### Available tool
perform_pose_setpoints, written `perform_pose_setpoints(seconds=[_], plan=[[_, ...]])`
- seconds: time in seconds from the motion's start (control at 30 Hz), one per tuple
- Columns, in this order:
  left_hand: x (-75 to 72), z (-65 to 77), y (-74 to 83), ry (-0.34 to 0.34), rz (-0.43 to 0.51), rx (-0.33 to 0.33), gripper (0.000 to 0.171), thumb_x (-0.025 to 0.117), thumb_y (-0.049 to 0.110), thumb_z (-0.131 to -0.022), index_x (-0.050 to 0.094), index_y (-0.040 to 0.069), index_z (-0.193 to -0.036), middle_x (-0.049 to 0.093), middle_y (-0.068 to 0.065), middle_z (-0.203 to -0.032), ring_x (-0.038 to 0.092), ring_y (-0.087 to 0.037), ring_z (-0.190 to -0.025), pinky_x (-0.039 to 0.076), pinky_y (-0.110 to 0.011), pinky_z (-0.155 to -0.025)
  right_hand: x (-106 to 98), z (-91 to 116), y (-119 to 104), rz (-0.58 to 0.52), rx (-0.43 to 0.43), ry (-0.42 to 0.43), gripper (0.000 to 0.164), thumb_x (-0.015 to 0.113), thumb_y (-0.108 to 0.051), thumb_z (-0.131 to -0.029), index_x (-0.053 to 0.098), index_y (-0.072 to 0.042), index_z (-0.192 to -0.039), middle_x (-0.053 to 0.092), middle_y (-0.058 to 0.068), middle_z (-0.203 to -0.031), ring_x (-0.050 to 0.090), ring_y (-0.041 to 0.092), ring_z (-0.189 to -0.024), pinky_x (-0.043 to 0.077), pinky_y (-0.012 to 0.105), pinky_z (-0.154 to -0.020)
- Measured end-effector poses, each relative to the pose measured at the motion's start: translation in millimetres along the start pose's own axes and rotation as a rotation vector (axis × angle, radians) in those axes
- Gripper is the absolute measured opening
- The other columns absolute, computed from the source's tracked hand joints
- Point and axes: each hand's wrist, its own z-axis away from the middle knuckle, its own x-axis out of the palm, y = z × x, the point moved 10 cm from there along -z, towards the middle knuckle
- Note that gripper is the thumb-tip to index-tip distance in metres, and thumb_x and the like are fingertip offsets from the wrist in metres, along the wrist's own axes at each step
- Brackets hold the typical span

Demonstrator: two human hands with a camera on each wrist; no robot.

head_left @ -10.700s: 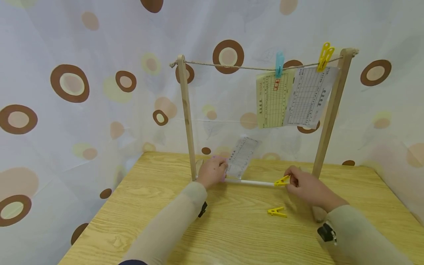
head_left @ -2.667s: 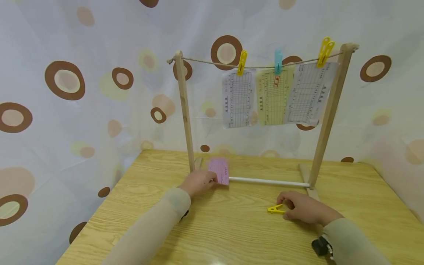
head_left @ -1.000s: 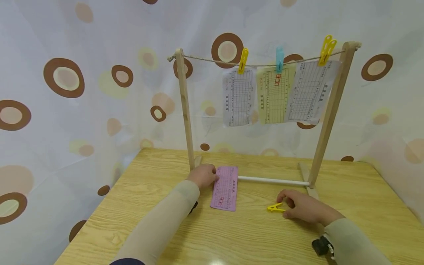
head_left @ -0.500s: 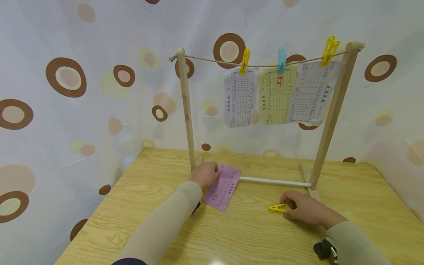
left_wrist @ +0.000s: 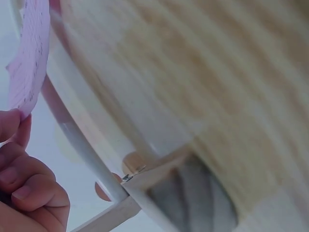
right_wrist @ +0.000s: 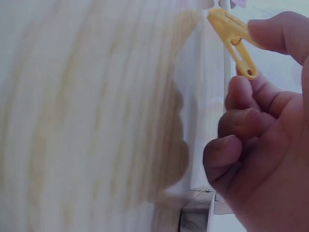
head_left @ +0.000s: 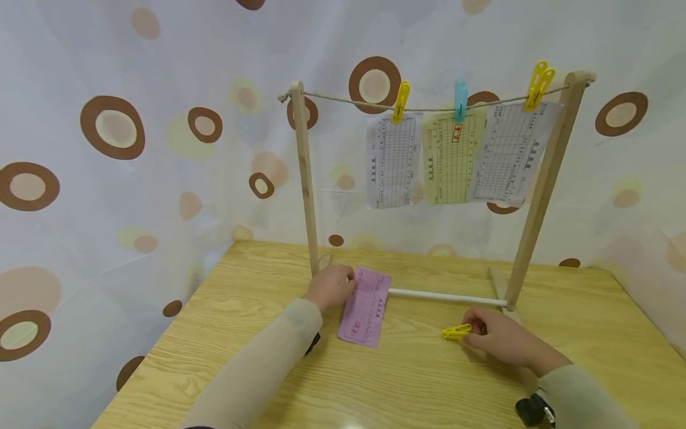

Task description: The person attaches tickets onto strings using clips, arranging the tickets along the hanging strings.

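A pink printed slip (head_left: 366,310) is pinched near its upper left edge by my left hand (head_left: 331,287), by the left post's foot. In the left wrist view the thumb and a finger grip the corner of the pink slip (left_wrist: 30,58). My right hand (head_left: 498,335) holds a yellow clothespin (head_left: 455,332) just above the table at the right. The right wrist view shows the clothespin (right_wrist: 232,41) between thumb and fingertips, its handle ends spread. The other fingers of the right hand (right_wrist: 270,135) are curled below it.
A wooden frame with a left post (head_left: 305,179), right post (head_left: 543,190) and white bottom rod (head_left: 447,297) stands on the table (head_left: 407,381). From its rope (head_left: 343,100) hang a white slip (head_left: 393,161), a yellow slip (head_left: 452,158) and another white slip (head_left: 514,155), clipped by clothespins.
Since the earliest frame, a white slip has been hung at the left with a yellow clothespin. The left hand has taken the pink slip; the right hand has just picked up the last yellow clothespin.
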Motion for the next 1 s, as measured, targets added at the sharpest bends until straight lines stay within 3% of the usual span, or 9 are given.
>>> perform_pose_setpoints(seconds=[0.2, 0.43, 0.8, 1.0], plan=[[-7.9, 8.2, 7.1, 0.02, 0.03, 0.025, 0.024, 0.058, 0.029, -0.104, 0.072, 0.012, -0.113, 0.07, 0.002, -0.097, 0.059, -0.01, -0.076, 0.05, -0.03, -0.068, -10, 0, -5, -0.004, 0.004, 0.061, 0.027, 0.067, -0.027, -0.099, 0.058, -0.006, -0.113, 0.053, 0.005, -0.086, 0.048, 0.015, -0.069, 0.041, 0.029, -0.059], [-17.8, 15.7, 11.6, 0.034, 0.09, 0.05, 0.023, 0.058, 0.027, -0.104, 0.072, 0.011, -0.111, 0.065, 0.006, -0.084, 0.057, -0.011, -0.069, 0.048, -0.029, -0.061, -20, 0, -23, 0.027, -0.038, 0.133, 0.04, 0.068, -0.037, -0.098, 0.061, -0.004, -0.121, 0.051, 0.003, -0.081, 0.045, 0.011, -0.065, 0.04, 0.03, -0.061], [-34.7, 24.2, 14.8, 0.087, 0.036, 0.078, 0.022, 0.06, 0.027, -0.103, 0.073, 0.012, -0.111, 0.063, 0.007, -0.081, 0.054, -0.013, -0.072, 0.046, -0.029, -0.061, -36, 2, -61, 0.096, -0.092, 0.204, 0.041, 0.069, -0.037, -0.097, 0.066, -0.009, -0.126, 0.05, 0.002, -0.083, 0.044, 0.015, -0.07, 0.039, 0.032, -0.058], [-44.4, 32.7, 18.1, 0.121, 0.024, 0.115, 0.021, 0.061, 0.028, -0.103, 0.073, 0.013, -0.109, 0.059, 0.008, -0.077, 0.052, -0.013, -0.07, 0.045, -0.029, -0.059, -42, 2, -88, 0.208, -0.158, 0.268, 0.037, 0.071, -0.035, -0.096, 0.069, -0.014, -0.126, 0.051, -0.004, -0.081, 0.044, 0.013, -0.068, 0.037, 0.031, -0.057]])
